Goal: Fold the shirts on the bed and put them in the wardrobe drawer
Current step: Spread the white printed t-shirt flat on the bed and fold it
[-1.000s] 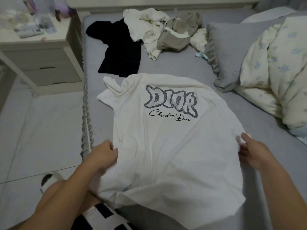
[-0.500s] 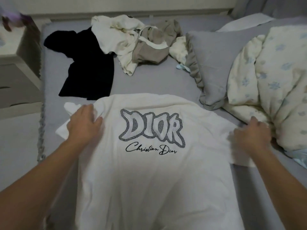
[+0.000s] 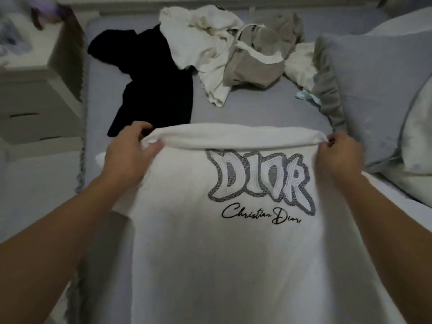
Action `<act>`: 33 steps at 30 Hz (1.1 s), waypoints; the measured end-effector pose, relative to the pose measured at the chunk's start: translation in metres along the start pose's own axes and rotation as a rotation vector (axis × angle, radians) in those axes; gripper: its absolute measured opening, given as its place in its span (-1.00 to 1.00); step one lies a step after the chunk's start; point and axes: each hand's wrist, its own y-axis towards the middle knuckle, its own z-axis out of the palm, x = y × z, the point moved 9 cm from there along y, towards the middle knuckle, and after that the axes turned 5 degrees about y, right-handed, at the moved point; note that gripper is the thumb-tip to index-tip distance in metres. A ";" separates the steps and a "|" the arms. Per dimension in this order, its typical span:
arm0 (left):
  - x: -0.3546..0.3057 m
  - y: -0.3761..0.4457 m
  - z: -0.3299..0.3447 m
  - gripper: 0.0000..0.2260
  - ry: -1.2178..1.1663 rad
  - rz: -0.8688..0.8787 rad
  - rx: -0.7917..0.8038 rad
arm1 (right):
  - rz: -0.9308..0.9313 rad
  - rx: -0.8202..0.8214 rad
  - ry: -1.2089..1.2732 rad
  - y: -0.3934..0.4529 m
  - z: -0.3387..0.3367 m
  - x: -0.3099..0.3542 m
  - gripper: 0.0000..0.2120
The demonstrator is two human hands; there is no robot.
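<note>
Now the white shirt [image 3: 233, 253] lies print-up on the grey bed [image 3: 257, 113], its far edge rolled over toward the person, where half a second ago it lay flat. Left hand [image 3: 131, 155] and right hand [image 3: 339, 155] have moved to the two ends of that roll; each pinches the fabric between thumb and fingers. Beyond, the black shirt [image 3: 154, 90], cream shirt [image 3: 198, 43] and beige garment [image 3: 259, 64] remain unfolded.

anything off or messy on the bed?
Nothing damaged or spilled. The cream and beige shirts lie in a crumpled heap at the far end, partly overlapping the black shirt. The left hand and right hand pinch the white printed shirt by its rolled-over top edge.
</note>
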 end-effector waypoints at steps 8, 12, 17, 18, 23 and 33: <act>0.070 -0.036 0.012 -0.71 0.229 0.032 0.562 | -0.288 0.217 -0.089 -0.078 0.060 0.063 -0.45; 0.118 -0.036 -0.020 -0.78 0.388 -0.245 0.398 | -0.357 0.381 -0.190 -0.123 0.095 0.072 -0.40; 0.019 -0.099 -0.023 -0.52 0.290 -0.028 0.115 | -0.264 0.311 -0.103 -0.152 0.060 0.060 -0.37; -0.010 -0.120 -0.018 -0.50 0.231 0.036 0.096 | -0.260 0.350 -0.146 -0.168 0.058 0.052 -0.36; -0.073 -0.224 0.031 -0.37 0.210 0.096 0.387 | -0.180 0.343 -0.101 -0.222 0.011 0.009 -0.29; -0.079 -0.352 -0.004 -0.18 0.356 -0.040 0.422 | 0.375 0.171 0.160 -0.364 -0.106 -0.170 -0.43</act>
